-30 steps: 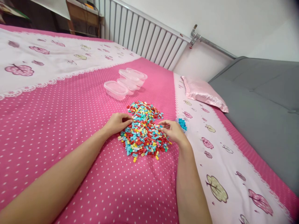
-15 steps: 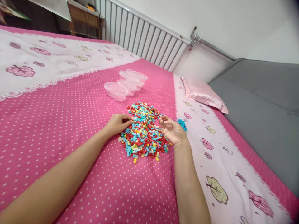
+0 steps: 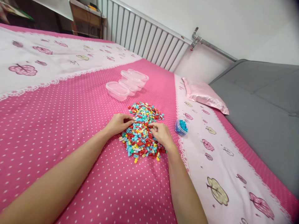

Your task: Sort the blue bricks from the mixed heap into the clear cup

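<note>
A heap of small toy building bricks in red, light blue, yellow and green lies on the pink dotted bedspread. At its left edge rests my left hand, thumb and fingers drawn together against the bricks. My right hand reaches over the right side of the heap, its fingertips pinched among the pieces. Whatever either hand has between its fingertips is too small to make out. Just right of my right hand sits a small clear tub holding blue bricks.
Several clear plastic tubs stand together beyond the heap. A pink satin pillow lies at the right, against a grey headboard. White radiator bars and a pipe run along the wall.
My right hand has turned palm-down and moved left onto the heap, uncovering the tub of blue bricks. My left hand stays at the heap's left edge.
</note>
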`<state>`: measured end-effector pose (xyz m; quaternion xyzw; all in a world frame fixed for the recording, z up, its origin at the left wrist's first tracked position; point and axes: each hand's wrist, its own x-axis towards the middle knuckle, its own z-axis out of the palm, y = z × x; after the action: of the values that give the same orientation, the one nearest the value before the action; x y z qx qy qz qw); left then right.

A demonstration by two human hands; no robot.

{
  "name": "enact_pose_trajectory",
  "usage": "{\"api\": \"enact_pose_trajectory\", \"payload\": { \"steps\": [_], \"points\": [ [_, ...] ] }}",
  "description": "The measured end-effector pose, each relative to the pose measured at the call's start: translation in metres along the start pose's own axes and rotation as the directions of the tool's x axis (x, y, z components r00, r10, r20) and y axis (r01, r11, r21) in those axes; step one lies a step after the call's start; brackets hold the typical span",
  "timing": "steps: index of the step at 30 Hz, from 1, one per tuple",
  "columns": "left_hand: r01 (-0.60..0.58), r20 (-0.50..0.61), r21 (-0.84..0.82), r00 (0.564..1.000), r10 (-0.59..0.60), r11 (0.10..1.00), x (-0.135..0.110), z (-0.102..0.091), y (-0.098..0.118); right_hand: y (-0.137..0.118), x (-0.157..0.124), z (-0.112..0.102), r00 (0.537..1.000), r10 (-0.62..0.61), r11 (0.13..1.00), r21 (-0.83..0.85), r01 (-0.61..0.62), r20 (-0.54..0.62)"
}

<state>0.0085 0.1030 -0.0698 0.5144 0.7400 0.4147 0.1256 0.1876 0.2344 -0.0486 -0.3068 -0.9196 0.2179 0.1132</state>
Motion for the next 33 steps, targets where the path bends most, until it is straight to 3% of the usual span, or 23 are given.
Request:
{"api": "enact_pose_trajectory", "payload": {
  "steps": [9, 24, 33],
  "points": [
    [0.004, 0.013, 0.003, 1.0, -0.004, 1.0, -0.001, -0.001, 0.0, -0.014, -0.006, 0.0, 0.993, 0.101, 0.971, -0.211, -0.111, -0.058],
    [-0.008, 0.013, -0.001, 1.0, 0.008, 1.0, 0.0, 0.0, 0.0, -0.01, -0.004, -0.002, 0.977, 0.2, 0.942, -0.261, -0.211, -0.068],
    [0.009, 0.011, -0.003, 1.0, -0.009, 1.0, 0.001, 0.0, 0.0, -0.005, 0.001, 0.005, 0.98, 0.177, 0.952, -0.235, -0.195, -0.092]
  ]
}}
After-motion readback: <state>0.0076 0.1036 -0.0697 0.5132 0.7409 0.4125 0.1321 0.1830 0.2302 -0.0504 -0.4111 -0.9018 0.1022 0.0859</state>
